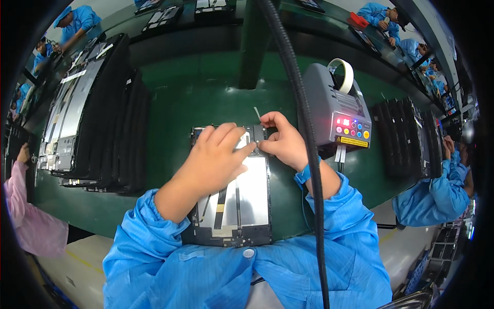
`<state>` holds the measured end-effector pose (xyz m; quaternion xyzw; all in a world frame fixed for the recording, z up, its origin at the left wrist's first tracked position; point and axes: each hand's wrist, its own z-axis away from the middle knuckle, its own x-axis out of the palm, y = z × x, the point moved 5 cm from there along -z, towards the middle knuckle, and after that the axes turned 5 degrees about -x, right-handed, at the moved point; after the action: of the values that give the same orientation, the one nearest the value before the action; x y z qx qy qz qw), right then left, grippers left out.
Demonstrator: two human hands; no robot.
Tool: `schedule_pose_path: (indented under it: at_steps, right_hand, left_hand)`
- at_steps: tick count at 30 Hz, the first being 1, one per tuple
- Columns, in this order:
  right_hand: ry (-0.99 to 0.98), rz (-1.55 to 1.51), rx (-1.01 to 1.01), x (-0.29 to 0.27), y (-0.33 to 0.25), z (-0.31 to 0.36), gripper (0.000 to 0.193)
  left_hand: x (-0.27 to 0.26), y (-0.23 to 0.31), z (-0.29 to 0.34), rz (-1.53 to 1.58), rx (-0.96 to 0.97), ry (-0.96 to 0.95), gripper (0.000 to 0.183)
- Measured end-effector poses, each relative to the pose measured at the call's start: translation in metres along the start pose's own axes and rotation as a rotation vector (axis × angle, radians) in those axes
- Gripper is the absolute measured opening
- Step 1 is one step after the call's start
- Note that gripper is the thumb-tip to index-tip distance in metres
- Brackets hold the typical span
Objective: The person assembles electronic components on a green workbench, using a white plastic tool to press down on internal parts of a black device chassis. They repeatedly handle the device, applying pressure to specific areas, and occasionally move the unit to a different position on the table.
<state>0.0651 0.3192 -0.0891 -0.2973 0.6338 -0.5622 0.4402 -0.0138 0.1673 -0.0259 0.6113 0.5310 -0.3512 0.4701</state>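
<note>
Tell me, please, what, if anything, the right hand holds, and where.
The right hand touches a pale strip at its near end; whether pinched, I cannot tell.

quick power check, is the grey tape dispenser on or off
On: the grey tape dispenser has a red-lit display on its front panel.

And there it was, bright blue all over: the smock [170, 280], finely striped in darker lines! One pale round button [249, 253] marked the front, cloth parting below it. Up and left, a loose, creased sleeve [139, 232]; up and right, its twin, then a blue strap [303, 176] trailing a thin cord [303, 207]!
</note>
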Motion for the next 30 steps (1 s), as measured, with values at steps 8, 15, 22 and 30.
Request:
schedule_pose_path:
  at_steps: [8,15,22,30]
  right_hand:
    - [-0.013,-0.266,0.089,0.000,0.000,0.004,0.055]
    - [-0.141,0.623,-0.347,0.003,-0.062,0.019,0.006]
    - [-0.426,0.945,-0.247,0.019,-0.055,-0.007,0.011]
    - [-0.379,0.873,-0.165,0.015,-0.050,-0.010,0.012]
  left_hand:
    - [0.010,-0.004,0.003,-0.092,-0.021,0.092,0.037]
    - [0.014,-0.015,0.007,0.035,-0.083,0.099,0.032]
    - [0.018,-0.024,0.008,0.186,-0.148,0.120,0.030]
    - [0.024,-0.021,-0.004,0.213,-0.248,0.200,0.014]
